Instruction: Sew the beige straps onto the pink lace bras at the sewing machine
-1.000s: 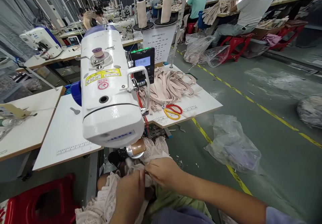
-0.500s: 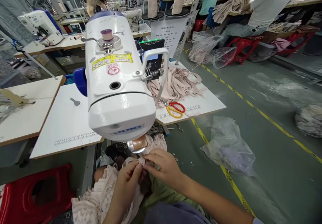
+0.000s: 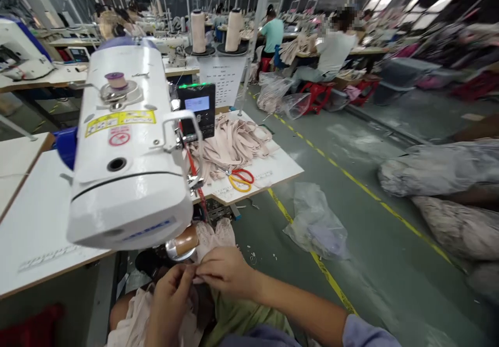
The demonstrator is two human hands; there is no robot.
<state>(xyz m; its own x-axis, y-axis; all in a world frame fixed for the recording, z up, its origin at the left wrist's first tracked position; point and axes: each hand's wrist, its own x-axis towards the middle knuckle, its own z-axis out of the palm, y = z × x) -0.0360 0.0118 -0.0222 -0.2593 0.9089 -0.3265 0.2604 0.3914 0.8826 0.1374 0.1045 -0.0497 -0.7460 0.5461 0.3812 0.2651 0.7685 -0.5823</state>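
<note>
My left hand (image 3: 168,297) and my right hand (image 3: 226,273) meet just below the head of a white sewing machine (image 3: 128,144), fingers pinched together on a pale pink lace fabric (image 3: 134,321) that drapes over my lap. The fingertips of both hands touch at a small fold of that fabric, right under the machine's shiny round end piece (image 3: 182,243). More of the lace shows behind my right hand (image 3: 216,232).
A pile of beige straps (image 3: 230,146) and red-and-yellow scissors (image 3: 240,179) lie on the white table (image 3: 35,232). A control panel (image 3: 197,108) stands behind the machine. Plastic bags (image 3: 314,222) lie on the green floor; bagged bundles (image 3: 448,196) sit right. Other people sew at far tables.
The view has swung to the right, bringing the bagged bundles into sight. My hands stay pinched together on the lace under the machine, a little lower in view.
</note>
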